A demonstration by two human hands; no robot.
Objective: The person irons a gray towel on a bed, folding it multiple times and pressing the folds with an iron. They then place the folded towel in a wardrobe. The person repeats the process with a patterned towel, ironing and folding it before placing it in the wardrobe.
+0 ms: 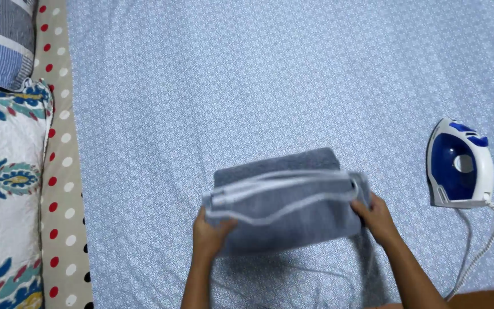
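A folded grey-blue towel with white piping (pixel 284 203) is held a little above the patterned blue sheet (pixel 270 86). My left hand (pixel 210 232) grips its left end. At the towel's right end, my right hand (pixel 377 216) pinches the edge. Another folded layer of the same grey cloth shows behind it, lying on the sheet. The towel's underside is hidden.
A blue and white steam iron (pixel 458 166) stands on its heel at the right, its white cord (pixel 481 252) trailing toward the near edge. Patterned pillows (pixel 7 171) and a dotted beige sheet (pixel 64 189) lie along the left.
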